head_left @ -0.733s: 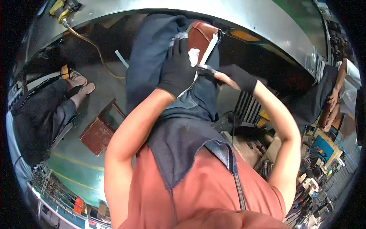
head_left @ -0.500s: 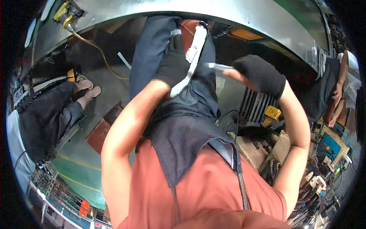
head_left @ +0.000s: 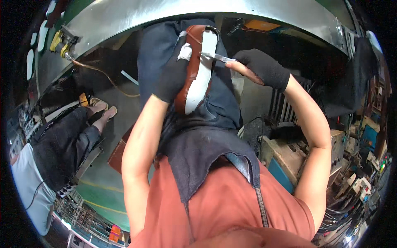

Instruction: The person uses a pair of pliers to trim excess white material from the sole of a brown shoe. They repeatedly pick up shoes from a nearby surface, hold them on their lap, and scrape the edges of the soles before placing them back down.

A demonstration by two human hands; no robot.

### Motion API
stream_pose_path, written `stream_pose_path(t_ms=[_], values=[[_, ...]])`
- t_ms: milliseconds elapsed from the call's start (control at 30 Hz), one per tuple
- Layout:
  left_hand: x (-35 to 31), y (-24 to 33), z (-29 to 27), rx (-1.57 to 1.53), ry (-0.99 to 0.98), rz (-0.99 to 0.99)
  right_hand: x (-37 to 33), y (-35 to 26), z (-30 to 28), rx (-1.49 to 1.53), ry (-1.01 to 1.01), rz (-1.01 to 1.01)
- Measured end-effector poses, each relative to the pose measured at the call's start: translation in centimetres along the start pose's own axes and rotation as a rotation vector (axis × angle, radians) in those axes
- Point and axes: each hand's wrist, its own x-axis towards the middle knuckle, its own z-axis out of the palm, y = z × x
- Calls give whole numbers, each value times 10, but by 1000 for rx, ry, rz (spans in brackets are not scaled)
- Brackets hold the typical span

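Note:
A brown leather shoe (head_left: 193, 71) lies lengthwise over my thighs, its white underside (head_left: 202, 78) turned up. My left hand (head_left: 170, 76), in a black glove with white wrapping on a fingertip, is closed round the shoe's left side. From the right, my right hand (head_left: 262, 68) pinches a slim pale-grey tool (head_left: 218, 57), perhaps a blade or scraper. The tool's tip touches or hovers just over the white underside; I cannot tell which. My right glove is black too, with bare fingers showing at the tool.
A metal bench (head_left: 165, 10) curves across the front. A yellow air tool (head_left: 62, 45) with a hose (head_left: 103, 76) sits at its left end. Another person (head_left: 62, 136) sits at left. Machinery (head_left: 289, 155) stands at my right, and a brown box (head_left: 120, 151) is beside my left arm.
The shoe has turned so its white underside faces up more fully. My right hand has moved left, bringing the tool onto or just over the underside. My left hand has shifted slightly left.

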Motion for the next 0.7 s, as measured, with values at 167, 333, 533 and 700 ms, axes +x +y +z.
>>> stream_pose_path(t_ms=[167,333,533,700], values=[[1,4,32,659,204,262,-28,-7,-16,-36,-25,136],[5,-9,12,632,124,125,-24,-61,-21,46,113,-110],[-95,-24,-4,170,78,98,-6,-4,73,208,-16,174],[-137,-17,-18,-366,-18,-636,-28,-12,100,548,22,446]])
